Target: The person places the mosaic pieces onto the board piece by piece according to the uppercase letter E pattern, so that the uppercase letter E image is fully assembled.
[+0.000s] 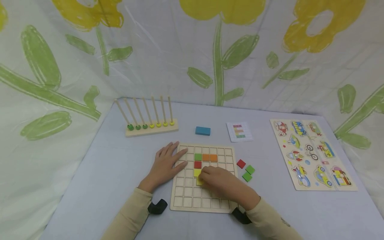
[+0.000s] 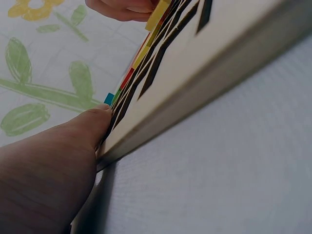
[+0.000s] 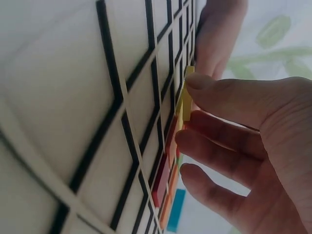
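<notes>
A wooden grid board [image 1: 183,201] lies flat on the table. My left hand [image 1: 163,168] rests at its upper left edge, fingers spread; in the left wrist view the thumb [image 2: 92,124] touches the board's edge. With thumb and fingers, my right hand [image 1: 223,183] pinches a yellow square tile [image 3: 188,97], tilted against the board just below another yellow tile [image 1: 197,172]. Above that one sit a red tile [image 1: 198,164] and a green tile [image 1: 198,156]. Two orange tiles [image 1: 209,157] continue the green tile's row to the right. My right hand covers part of the grid.
Loose red [image 1: 241,163] and green tiles [image 1: 248,173] lie right of the board. Behind it are a blue block [image 1: 202,130] and a pattern card [image 1: 239,131]. A bead rack [image 1: 150,130] stands back left; a picture puzzle [image 1: 313,155] lies at right.
</notes>
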`<state>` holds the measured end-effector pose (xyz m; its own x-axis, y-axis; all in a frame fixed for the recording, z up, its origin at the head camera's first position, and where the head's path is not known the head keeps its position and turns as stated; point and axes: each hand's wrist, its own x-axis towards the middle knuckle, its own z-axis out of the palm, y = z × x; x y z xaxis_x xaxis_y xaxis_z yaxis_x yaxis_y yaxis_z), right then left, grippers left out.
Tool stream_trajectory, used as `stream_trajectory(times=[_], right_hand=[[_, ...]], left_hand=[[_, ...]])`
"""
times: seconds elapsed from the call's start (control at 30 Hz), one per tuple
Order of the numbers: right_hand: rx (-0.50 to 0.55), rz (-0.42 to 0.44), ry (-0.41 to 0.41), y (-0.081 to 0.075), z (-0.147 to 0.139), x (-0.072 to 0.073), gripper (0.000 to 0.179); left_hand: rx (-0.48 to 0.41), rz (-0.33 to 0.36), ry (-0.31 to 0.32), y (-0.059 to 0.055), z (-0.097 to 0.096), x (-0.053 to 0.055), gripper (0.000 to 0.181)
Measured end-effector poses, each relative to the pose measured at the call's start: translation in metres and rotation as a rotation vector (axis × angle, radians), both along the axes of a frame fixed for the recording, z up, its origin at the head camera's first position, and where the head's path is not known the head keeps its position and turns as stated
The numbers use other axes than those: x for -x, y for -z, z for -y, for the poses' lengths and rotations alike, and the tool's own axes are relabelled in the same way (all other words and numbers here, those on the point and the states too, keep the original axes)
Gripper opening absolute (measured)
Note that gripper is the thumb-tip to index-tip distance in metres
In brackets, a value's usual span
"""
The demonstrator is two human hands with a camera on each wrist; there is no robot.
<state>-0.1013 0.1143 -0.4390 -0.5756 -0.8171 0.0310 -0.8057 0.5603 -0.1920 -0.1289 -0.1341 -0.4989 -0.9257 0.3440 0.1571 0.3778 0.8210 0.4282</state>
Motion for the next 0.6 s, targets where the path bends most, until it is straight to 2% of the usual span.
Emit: stream_trajectory(times=[0.17, 0.37, 0.6], right_hand=[[0.009, -0.038, -0.031, 0.0027, 0.0043, -0.0007, 0.018], [-0.010, -0.059, -0.038, 0.0052, 0.0082, -0.0006, 0.020], [-0.031, -0.063, -0.041, 0.0054, 0.0109, -0.0012, 0.022]], left_hand=[[0.003, -0.009, -0.002, 0.0006, -0.0001, -0.0002, 0.052], [0.010, 0.016, -0.006, 0.0005, 0.0000, 0.0000, 0.053], [-0.001, -0.031, 0.002, 0.0010, 0.0004, -0.0001, 0.052]])
